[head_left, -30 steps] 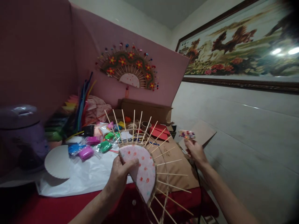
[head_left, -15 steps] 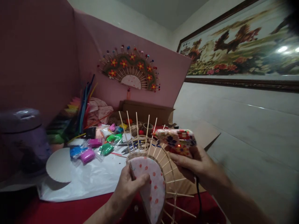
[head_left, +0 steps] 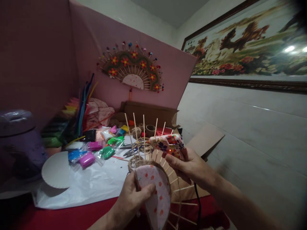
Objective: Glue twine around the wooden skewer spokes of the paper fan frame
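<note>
My left hand (head_left: 136, 198) grips a half-round fan base (head_left: 155, 188) covered in white cloth with small red flowers, thumb on its face. Thin wooden sticks (head_left: 144, 134) fan out from its curved edge, and twine (head_left: 135, 161) runs along that edge. In my right hand (head_left: 184, 163) is a flower-patterned hot glue gun (head_left: 168, 143), its small light glowing orange and its black cord (head_left: 198, 204) hanging down. The gun's nozzle points left, over the sticks at the upper edge of the base. Whether it touches them I cannot tell.
A finished fan (head_left: 133, 68) hangs on the pink board behind. Bags of coloured clay (head_left: 106, 152), pliers (head_left: 130, 151), a white cardboard disc (head_left: 56, 171) and a purple flask (head_left: 20, 143) stand or lie on the table. A cardboard sheet (head_left: 206, 135) leans at the right.
My right hand has brought the glue gun left and slightly down, closer to the twined edge. The fan base has shifted a little right and down in view, still in my left hand.
</note>
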`<state>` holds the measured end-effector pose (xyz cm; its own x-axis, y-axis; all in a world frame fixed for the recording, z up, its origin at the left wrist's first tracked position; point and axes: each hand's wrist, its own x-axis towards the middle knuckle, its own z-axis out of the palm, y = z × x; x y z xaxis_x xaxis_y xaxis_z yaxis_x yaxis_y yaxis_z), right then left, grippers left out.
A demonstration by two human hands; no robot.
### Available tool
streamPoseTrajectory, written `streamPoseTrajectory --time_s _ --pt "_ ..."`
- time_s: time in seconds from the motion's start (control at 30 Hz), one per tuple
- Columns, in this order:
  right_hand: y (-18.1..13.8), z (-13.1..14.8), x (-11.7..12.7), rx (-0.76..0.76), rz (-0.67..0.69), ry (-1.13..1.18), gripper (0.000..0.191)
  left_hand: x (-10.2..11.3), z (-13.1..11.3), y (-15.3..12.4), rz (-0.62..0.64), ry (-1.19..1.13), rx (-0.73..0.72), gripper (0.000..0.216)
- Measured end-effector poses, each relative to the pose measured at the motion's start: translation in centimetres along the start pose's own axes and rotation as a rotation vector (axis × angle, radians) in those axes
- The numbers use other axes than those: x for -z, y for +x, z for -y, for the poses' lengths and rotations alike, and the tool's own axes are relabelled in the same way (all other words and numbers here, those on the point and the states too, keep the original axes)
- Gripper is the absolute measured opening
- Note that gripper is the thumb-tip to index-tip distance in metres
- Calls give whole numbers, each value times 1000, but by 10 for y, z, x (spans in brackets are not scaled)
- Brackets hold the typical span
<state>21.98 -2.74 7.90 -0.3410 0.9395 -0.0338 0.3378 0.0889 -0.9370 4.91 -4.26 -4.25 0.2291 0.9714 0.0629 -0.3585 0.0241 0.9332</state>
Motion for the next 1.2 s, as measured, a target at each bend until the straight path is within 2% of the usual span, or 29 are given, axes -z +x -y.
streamPoseTrajectory --time_s 0.2,0.73,0.93,1.2 --pt "0 3 -2 -5 48 20 45 -4 -2 -1 -19 -20 9 32" --pt "-2 5 -1 -16 -2 -77 49 -2 -3 0 38 -6 -7 31" --pt "-3 8 -1 -48 -30 -87 49 -2 -3 0 12 0 -9 29" --pt "-3 9 -1 -35 12 -74 50 -3 -4 1 7 -9 -5 31"
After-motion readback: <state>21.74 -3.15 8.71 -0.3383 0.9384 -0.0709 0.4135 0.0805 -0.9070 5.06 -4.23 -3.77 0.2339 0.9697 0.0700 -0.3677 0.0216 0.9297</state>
